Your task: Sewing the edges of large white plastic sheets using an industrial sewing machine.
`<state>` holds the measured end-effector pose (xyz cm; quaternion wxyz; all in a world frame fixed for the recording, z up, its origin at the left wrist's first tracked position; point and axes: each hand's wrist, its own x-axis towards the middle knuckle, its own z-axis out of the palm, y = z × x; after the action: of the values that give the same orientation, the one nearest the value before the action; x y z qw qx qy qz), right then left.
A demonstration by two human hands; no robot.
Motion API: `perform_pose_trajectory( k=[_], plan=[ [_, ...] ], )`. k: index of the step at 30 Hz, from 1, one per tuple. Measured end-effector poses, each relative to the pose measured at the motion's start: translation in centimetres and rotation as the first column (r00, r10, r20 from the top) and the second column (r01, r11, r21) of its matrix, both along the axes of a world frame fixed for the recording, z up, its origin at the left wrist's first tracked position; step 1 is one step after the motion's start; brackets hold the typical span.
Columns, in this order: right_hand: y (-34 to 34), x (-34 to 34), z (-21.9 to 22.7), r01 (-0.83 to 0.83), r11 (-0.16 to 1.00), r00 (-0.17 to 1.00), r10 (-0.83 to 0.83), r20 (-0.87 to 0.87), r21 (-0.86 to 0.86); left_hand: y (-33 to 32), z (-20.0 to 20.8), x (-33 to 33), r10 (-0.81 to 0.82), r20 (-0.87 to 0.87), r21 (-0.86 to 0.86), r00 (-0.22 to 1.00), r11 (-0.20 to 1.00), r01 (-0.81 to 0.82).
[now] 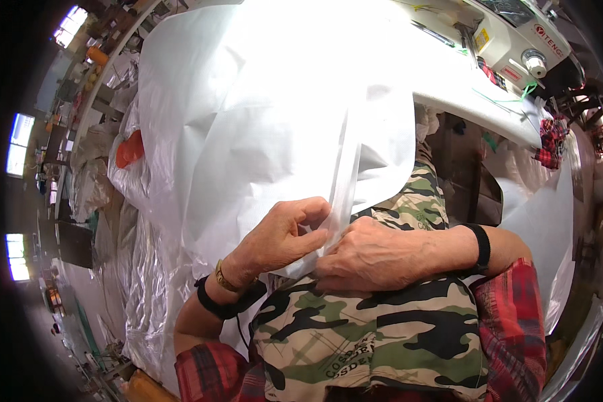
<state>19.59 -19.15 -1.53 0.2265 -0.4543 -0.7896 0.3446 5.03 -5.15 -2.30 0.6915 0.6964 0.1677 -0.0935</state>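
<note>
A large white sheet (268,134) spreads from the top of the frame to your hands at lower centre, over camouflage cloth (375,321). It looks light, thin and smooth, soft enough to crease and perhaps slippery; the narrow folded strip (342,177) at centre seems the surest place to pinch. Your left hand (281,234) slants in from lower left, thumb and forefinger bent and apart beside the strip. Your right hand (385,251) reaches across from the right, knuckles up, fingers curled. Hidden fingertips leave you unable to tell whether either hand grips.
</note>
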Motion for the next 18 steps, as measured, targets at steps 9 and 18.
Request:
perform_pose_trajectory(
  k=[9,18],
  plan=[
    [0.8,-0.9,0.4,-0.091,0.995,0.995,0.089,0.041,0.037,-0.1,0.7,1.0,0.123,0.008,0.104,0.992,0.987,-0.123],
    [-1.5,5.9,-3.6,0.887,0.409,0.461,-0.803,-0.377,0.212,0.2,-0.7,0.1,0.249,0.183,0.302,0.951,0.906,-0.295]
  ],
)
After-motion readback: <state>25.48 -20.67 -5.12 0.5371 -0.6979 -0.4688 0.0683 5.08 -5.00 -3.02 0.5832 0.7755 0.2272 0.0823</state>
